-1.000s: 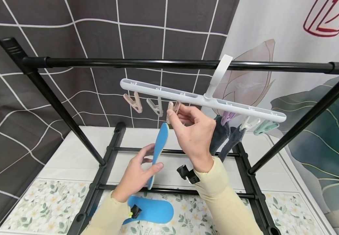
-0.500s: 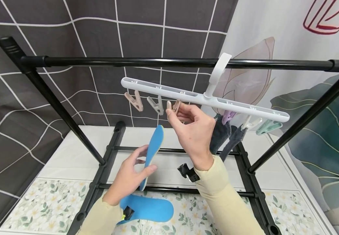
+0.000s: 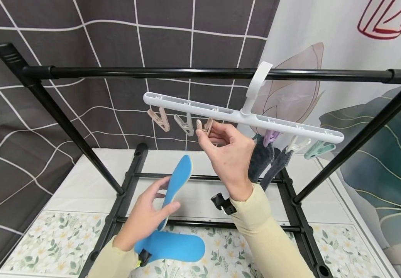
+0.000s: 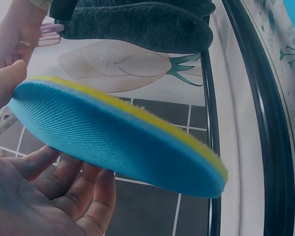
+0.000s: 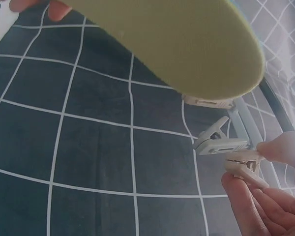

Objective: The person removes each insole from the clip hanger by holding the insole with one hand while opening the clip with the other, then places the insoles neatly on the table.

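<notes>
My left hand point(image 3: 141, 216) holds a blue insole point(image 3: 177, 180) between thumb and fingers, tilted with its toe end up. The left wrist view shows the insole's point(image 4: 113, 132) blue face and yellow edge. My right hand point(image 3: 229, 156) pinches a beige clothespin point(image 5: 243, 163) under the white clip hanger point(image 3: 197, 111); its jaws hold nothing. To its left hang a grey clothespin point(image 3: 185, 124) and a pinkish one point(image 3: 159, 119). A second blue insole point(image 3: 181, 248) lies flat below my left hand, partly covered by the sleeve and wrist camera.
The hanger hooks over a black rack's top bar point(image 3: 144, 72). Dark fuzzy insoles point(image 4: 137, 27) hang from clips right of my right hand. A green clothespin point(image 3: 319, 149) sits at the hanger's right end. Lower black rails point(image 3: 217, 224) cross above the floral mat point(image 3: 65, 235).
My left hand has moved left and down with the insole, away from the clothespin. My right hand stays on the clothespin, nearly still.
</notes>
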Motion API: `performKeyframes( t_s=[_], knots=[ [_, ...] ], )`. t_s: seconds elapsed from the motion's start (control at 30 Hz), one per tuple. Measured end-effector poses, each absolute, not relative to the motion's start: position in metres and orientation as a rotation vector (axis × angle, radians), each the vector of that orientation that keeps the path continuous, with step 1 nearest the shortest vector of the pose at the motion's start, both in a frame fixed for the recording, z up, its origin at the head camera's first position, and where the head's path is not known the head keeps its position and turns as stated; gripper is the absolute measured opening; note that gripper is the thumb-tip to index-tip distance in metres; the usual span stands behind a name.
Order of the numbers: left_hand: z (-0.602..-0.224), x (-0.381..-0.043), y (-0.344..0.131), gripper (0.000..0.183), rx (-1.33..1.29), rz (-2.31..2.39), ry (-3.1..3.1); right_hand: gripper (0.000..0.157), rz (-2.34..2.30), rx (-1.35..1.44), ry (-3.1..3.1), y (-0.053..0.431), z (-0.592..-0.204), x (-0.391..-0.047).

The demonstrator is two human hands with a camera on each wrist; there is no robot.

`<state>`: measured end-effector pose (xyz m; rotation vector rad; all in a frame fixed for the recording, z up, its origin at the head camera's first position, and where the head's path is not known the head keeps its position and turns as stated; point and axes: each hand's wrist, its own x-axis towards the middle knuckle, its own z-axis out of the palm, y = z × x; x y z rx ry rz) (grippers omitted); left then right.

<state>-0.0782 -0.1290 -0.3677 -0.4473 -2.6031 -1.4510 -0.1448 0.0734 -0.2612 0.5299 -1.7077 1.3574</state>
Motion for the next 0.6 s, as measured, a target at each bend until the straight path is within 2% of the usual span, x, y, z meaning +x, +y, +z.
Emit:
performKeyframes(
  t_s=[0.3,0.6],
  knots=[
    [-0.37,-0.068,-0.135,0.065,-0.486,-1.374,-2.662,0.025,1.349,0.536,-1.703,0.075,-0.263,-0.146],
    [-0.373,-0.056,-0.142,0.067,-0.406,-1.349,-2.74,0.028,1.342,0.543,-1.693,0.074,-0.263,-0.146]
  ],
)
